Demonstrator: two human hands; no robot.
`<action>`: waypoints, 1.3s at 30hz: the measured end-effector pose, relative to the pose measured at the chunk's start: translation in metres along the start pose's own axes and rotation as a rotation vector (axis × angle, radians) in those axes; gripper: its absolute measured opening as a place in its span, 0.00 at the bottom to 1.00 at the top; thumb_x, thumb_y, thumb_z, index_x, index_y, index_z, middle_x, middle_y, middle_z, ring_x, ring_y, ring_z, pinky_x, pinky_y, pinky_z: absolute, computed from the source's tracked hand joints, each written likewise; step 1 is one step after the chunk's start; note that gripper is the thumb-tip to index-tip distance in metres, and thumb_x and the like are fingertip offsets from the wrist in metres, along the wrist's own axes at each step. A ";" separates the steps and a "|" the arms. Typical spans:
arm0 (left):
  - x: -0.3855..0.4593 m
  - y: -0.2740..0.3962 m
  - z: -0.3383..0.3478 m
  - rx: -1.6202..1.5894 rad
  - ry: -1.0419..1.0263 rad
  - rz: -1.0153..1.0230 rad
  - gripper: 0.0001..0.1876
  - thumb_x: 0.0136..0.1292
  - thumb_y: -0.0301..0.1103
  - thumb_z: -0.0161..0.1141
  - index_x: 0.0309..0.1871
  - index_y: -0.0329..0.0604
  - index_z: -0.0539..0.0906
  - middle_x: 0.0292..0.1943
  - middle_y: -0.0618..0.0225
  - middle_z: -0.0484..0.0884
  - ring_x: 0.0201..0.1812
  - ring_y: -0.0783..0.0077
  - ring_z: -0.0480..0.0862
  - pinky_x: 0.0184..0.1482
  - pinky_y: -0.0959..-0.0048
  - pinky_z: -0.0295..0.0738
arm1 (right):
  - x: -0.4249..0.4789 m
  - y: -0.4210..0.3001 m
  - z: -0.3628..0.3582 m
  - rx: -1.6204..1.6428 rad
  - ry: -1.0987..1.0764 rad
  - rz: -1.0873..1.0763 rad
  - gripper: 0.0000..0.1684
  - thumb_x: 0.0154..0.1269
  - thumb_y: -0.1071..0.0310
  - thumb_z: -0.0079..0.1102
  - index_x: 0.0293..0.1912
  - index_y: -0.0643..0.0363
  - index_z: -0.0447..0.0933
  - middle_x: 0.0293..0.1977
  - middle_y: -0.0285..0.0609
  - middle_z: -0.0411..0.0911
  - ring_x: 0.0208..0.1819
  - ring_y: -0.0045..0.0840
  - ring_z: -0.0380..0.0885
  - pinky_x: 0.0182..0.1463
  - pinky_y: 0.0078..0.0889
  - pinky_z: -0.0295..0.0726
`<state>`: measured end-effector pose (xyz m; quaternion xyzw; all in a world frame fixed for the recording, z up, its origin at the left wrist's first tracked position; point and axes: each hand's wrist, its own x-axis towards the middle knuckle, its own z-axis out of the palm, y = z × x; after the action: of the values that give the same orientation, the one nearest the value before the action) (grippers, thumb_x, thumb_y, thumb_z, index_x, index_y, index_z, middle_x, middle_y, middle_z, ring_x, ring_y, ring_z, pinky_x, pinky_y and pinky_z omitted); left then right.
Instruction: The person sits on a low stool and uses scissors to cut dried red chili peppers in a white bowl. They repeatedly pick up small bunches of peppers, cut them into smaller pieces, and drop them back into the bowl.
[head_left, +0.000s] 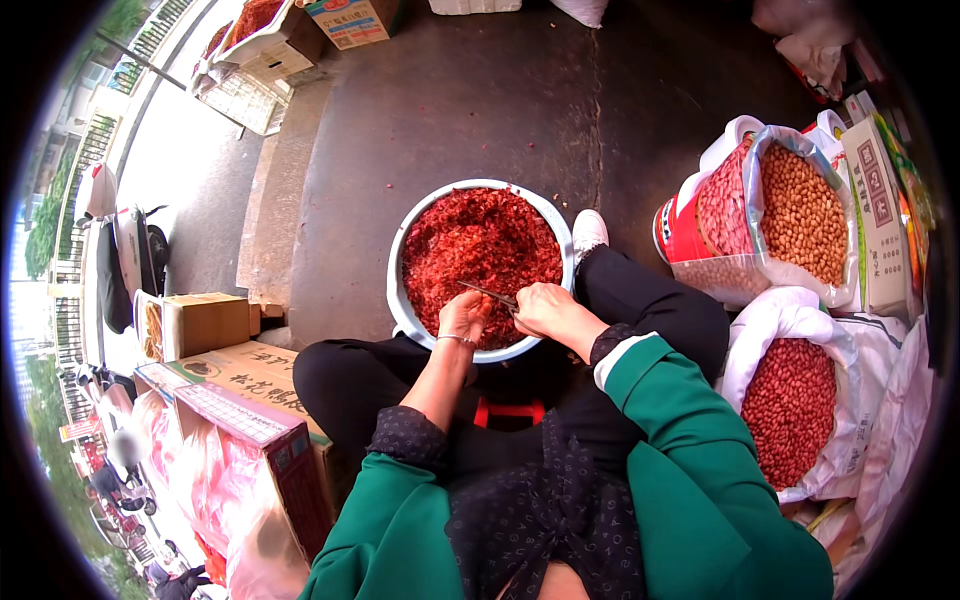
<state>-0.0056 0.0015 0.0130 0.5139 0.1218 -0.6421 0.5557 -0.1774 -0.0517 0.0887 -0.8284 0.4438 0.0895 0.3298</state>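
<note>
A round pale-blue basin stands on the floor between my knees, filled with red chopped dried chili peppers. My right hand grips a pair of scissors over the near part of the basin. Their blades point left, across the chili pieces. My left hand is beside the blades, low over the peppers, with its fingers bunched together. Whether a pepper is between those fingers is hidden.
Open sacks of tan peanuts and red peanuts stand at right. Cardboard boxes and pink plastic bags crowd the left. A step edge borders the street, where a scooter is parked.
</note>
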 end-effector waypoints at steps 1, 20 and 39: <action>0.001 -0.001 0.000 0.003 0.005 -0.010 0.06 0.56 0.20 0.59 0.37 0.33 0.77 0.32 0.61 0.80 0.31 0.67 0.81 0.32 0.75 0.79 | 0.000 0.001 0.002 -0.013 0.001 0.000 0.17 0.53 0.62 0.50 0.33 0.67 0.79 0.30 0.60 0.80 0.35 0.49 0.81 0.42 0.46 0.79; 0.095 0.060 0.020 1.416 -0.021 0.944 0.20 0.50 0.34 0.66 0.48 0.38 0.81 0.47 0.55 0.81 0.47 0.60 0.81 0.51 0.66 0.76 | -0.043 0.001 -0.178 0.251 0.707 -0.028 0.13 0.56 0.62 0.59 0.26 0.63 0.74 0.22 0.55 0.78 0.29 0.47 0.80 0.34 0.42 0.79; 0.039 -0.011 0.033 1.849 -0.619 1.215 0.10 0.45 0.25 0.54 0.34 0.45 0.79 0.49 0.63 0.75 0.59 0.53 0.67 0.62 0.51 0.58 | -0.034 -0.003 -0.168 0.201 0.718 -0.125 0.12 0.54 0.67 0.60 0.25 0.63 0.69 0.19 0.53 0.75 0.25 0.48 0.78 0.28 0.43 0.76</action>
<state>-0.0265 -0.0416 -0.0076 0.5195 -0.8060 -0.2105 0.1903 -0.2192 -0.1329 0.2337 -0.7960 0.4864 -0.2709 0.2374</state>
